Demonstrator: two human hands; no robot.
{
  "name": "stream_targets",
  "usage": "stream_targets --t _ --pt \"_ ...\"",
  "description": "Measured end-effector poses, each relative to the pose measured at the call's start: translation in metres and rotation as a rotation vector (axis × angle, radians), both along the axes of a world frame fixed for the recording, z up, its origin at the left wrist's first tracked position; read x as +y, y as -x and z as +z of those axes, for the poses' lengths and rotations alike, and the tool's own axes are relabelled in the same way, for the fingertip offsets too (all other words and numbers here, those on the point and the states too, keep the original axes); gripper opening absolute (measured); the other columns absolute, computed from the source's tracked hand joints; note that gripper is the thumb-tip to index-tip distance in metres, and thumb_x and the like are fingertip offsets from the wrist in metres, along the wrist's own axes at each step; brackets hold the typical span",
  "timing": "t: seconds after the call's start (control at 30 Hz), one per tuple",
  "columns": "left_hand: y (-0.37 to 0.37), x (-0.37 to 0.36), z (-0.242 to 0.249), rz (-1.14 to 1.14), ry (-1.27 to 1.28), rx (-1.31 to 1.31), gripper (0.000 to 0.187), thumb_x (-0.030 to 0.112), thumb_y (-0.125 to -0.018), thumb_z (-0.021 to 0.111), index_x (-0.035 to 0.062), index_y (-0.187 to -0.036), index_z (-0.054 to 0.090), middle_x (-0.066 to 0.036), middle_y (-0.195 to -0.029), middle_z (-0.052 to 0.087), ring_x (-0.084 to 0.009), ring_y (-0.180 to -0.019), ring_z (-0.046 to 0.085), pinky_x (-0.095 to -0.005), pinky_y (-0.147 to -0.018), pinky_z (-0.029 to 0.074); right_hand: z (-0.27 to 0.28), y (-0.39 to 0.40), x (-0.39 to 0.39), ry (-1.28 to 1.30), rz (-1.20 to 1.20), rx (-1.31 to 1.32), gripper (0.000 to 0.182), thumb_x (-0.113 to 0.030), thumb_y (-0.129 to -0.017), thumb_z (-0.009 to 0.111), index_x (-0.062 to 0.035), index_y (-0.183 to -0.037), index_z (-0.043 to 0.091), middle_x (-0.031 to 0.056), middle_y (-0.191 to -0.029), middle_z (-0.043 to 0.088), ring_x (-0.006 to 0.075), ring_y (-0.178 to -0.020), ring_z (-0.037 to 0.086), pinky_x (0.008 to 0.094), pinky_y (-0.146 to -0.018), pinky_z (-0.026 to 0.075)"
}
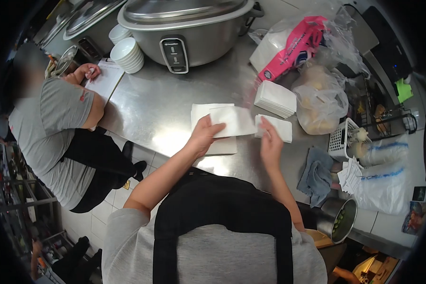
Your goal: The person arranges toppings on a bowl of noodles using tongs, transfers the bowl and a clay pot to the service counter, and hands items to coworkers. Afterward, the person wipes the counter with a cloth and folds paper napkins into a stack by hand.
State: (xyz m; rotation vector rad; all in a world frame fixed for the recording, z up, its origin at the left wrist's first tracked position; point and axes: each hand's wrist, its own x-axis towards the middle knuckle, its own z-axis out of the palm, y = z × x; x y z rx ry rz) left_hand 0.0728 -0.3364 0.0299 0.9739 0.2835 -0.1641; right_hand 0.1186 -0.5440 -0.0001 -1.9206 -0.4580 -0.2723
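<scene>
My left hand (205,137) pinches a folded white paper napkin (232,121) between thumb and fingers, over the steel counter. Beneath it lie more white napkins (222,147), partly covered by the hand and the held one. My right hand (271,146) is at the right end of the held napkin, its fingers loosely apart and slightly blurred. Just behind those fingers lies a small pile of folded napkins (282,129). Farther back, a taller napkin stack (275,98) rests on the counter.
A large rice cooker (175,33) and stacked white bowls (127,56) stand at the back. A pink-and-white package (293,47) and a knotted plastic bag (320,104) sit at right, near a blue-grey cloth (315,173). At left, another person (57,118) leans on the counter beside papers.
</scene>
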Motion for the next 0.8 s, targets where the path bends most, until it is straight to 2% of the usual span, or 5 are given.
stream_targets --t 0.13,0.2,0.27,0.33,0.8 --pt "-0.041 -0.05 -0.015 -0.124 -0.266 -0.216 0.032 0.002 -0.086 0.055 -0.0028 -0.117 0.051 -0.01 -0.105 0.061 -0.0151 -0.092 0.06 -0.026 -0.081 0.048 0.027 -0.025 -0.039 -0.844 0.125 0.757 0.036 0.001 -0.083 0.052 0.0007 -0.119 0.048 0.0105 -0.104 0.063 0.0179 -0.092 0.061 0.0323 -0.077 0.05" --pt "-0.065 -0.07 -0.03 -0.177 -0.329 -0.246 0.031 0.003 -0.084 0.057 -0.0032 -0.114 0.051 -0.009 -0.098 0.063 -0.0135 -0.086 0.061 -0.0251 -0.075 0.048 0.03 -0.035 -0.053 -0.332 -0.068 0.509 0.041 0.002 -0.084 0.052 0.0008 -0.124 0.041 0.0096 -0.097 0.063 0.018 -0.083 0.062 0.0309 -0.067 0.051" --pt "-0.084 -0.077 -0.043 -0.224 -0.394 -0.273 0.031 0.004 -0.083 0.059 -0.0036 -0.112 0.052 -0.008 -0.092 0.065 -0.0119 -0.079 0.061 -0.0242 -0.07 0.048 0.015 -0.045 -0.072 -0.275 -0.203 0.49 0.04 0.001 -0.08 0.059 0.0006 -0.118 0.046 0.0094 -0.091 0.065 0.0153 -0.077 0.062 0.0291 -0.063 0.05" --pt "-0.097 -0.081 -0.052 -0.301 -0.924 -0.346 0.024 0.008 -0.073 0.065 -0.0021 -0.094 0.056 -0.013 -0.075 0.065 -0.0198 -0.068 0.064 -0.0315 -0.063 0.049 -0.014 -0.053 -0.091 0.063 -0.309 0.356 0.038 0.0 -0.077 0.062 0.0009 -0.113 0.05 0.0101 -0.083 0.066 0.0153 -0.073 0.061 0.0293 -0.064 0.048" --pt "-0.068 -0.065 -0.016 -0.18 -1.131 -0.5 0.031 0.005 -0.073 0.061 0.002 -0.101 0.047 -0.015 -0.082 0.06 -0.0301 -0.078 0.061 -0.0397 -0.068 0.048 -0.015 -0.037 -0.079 0.452 -0.453 0.035 0.038 -0.011 -0.074 0.066 -0.0031 -0.11 0.054 0.0156 -0.108 0.052 0.0322 -0.099 0.053 0.0391 -0.083 0.043"
